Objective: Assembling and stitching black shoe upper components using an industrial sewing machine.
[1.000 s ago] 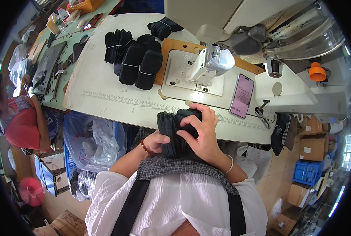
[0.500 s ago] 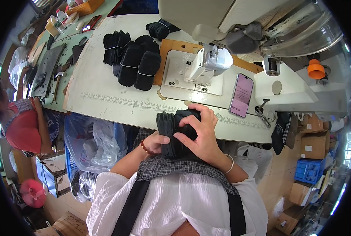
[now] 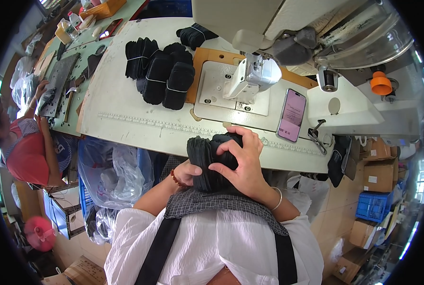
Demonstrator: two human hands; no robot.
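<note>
And here along the front of the white worktable (image 3: 107,95) runs a long, pale ruler strip (image 3: 174,126), its fine printed graduations too small to read. To the right, the slim rectangular phone (image 3: 292,115) with a pink screen shows lines of dark text (tiny, quite illegible from up here). Lower left, a brown cardboard carton (image 3: 84,272) carries blurred dark printing; far right, a brown cardboard box (image 3: 382,171) wears a white rectangular label (image 3: 372,179).

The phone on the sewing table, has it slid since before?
No. The phone lies in the same spot, its near end by the ruler strip.
</note>
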